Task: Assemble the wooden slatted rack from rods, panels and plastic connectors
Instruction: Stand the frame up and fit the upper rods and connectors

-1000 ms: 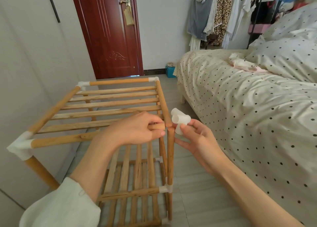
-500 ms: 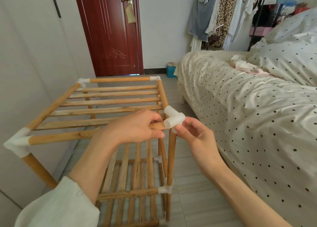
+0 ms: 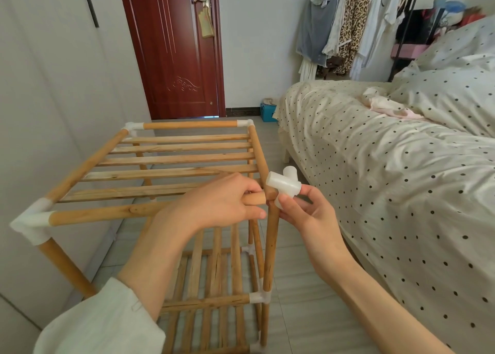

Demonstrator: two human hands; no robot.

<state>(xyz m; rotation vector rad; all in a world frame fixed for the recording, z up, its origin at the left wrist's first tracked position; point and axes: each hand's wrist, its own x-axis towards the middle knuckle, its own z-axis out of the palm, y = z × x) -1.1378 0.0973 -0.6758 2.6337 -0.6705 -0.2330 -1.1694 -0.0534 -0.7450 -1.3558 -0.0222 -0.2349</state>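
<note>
The wooden slatted rack [image 3: 171,160] stands on the floor beside the left wall, with white plastic connectors at three top corners. Its near right top corner is bare. My left hand [image 3: 219,201] grips the free end of the front top rod [image 3: 107,214] at that corner. My right hand [image 3: 302,209] pinches a white three-way plastic connector [image 3: 284,186] just above the top of the upright rod [image 3: 270,252], touching the rod ends. Lower slatted shelves [image 3: 214,281] show beneath my hands.
A bed with dotted bedding [image 3: 388,179] runs along the right, close to the rack. A dark red door [image 3: 174,45] is straight ahead. Clothes hang on a rail [image 3: 348,24] at the back right. A blue box [image 3: 267,111] sits by the bed's foot.
My right hand has brought the connector from beside the upright rod to the corner, over the rod ends. My left hand keeps holding the front rod.
</note>
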